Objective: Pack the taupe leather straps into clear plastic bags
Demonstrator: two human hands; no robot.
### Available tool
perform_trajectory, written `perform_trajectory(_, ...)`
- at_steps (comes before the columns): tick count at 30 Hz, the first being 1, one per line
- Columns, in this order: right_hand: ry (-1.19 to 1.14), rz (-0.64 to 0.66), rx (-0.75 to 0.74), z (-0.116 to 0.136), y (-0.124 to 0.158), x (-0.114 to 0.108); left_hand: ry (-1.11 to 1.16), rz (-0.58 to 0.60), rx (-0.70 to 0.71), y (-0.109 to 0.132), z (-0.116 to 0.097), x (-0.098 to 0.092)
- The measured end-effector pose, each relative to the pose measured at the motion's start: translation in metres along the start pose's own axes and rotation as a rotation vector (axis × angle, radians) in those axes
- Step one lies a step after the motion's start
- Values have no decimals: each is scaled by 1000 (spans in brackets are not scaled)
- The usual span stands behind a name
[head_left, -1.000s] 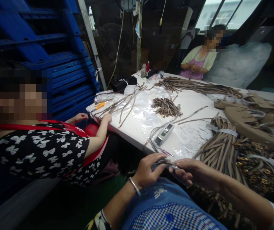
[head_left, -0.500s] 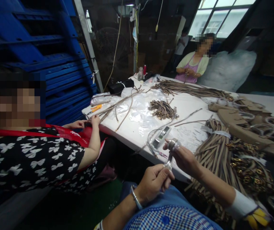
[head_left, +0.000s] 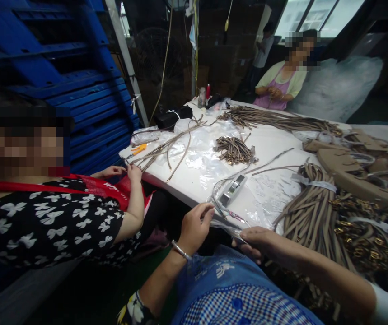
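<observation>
A length of shiny clear plastic (head_left: pixel 227 227) stretches between my two hands, low in front of the table edge. My left hand (head_left: pixel 195 228), with a silver bangle at the wrist, has its fingers bent and thumb and forefinger close together at the plastic's left end. On the other end my right hand (head_left: pixel 256 241) is closed, its lower fingers partly hidden under the palm. Just beyond them a small grey device with a display (head_left: pixel 231 189) lies on the white table (head_left: pixel 197 183), a thin cord looping beside it.
Bundled brown cords (head_left: pixel 310 207) with brass-coloured clasps lie to the right, near brown cardboard (head_left: pixel 346 176). A smaller cord bundle (head_left: pixel 234 150) rests mid-table. At left, a co-worker in a butterfly-print top (head_left: pixel 61 221) handles cords; another person (head_left: pixel 278 85) is across the table.
My left hand has moved up and left, and my right hand has come lower. The clear plastic, earlier bunched around my right fingers, is now drawn out between both hands.
</observation>
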State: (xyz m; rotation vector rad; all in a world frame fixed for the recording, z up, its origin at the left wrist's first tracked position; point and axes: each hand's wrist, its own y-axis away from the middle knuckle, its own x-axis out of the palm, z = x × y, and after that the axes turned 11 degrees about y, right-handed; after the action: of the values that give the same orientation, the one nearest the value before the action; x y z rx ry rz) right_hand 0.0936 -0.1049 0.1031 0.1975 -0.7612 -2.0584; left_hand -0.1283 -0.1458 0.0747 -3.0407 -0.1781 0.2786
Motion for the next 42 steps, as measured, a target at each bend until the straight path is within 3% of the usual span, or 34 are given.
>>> perform_trajectory(3,-255,72,47,5,4,0,-13,255,198,17,9,9)
perform_trajectory(5,-307,98,33,6,6,1,-26,358,247,24,20,16)
perform_trajectory(9,-215,97,-72,5,7,11,-58,252,304,15,39,22)
perform_trajectory(12,-23,57,-156,9,9,19,-49,161,365,1,41,24)
perform_trajectory(17,167,-20,-207,12,10,23,17,109,258,-2,36,38)
perform_trajectory(22,-138,-165,-221,-4,3,23,91,108,158,7,45,47)
perform_trajectory(26,-323,-114,-202,-6,8,25,200,102,108,13,50,53)
perform_trajectory(30,-489,-80,-282,13,17,22,304,159,47,20,45,63)
perform_trajectory(34,-442,-400,-535,31,9,6,439,270,-65,26,34,69)
perform_trajectory(37,-92,-695,-717,27,-4,-10,572,313,-184,28,19,67)
perform_trajectory(40,365,-878,-732,14,-15,-18,668,371,-285,29,2,63)
perform_trajectory(42,492,-911,-691,11,-20,-20,667,412,-291,30,-7,62)
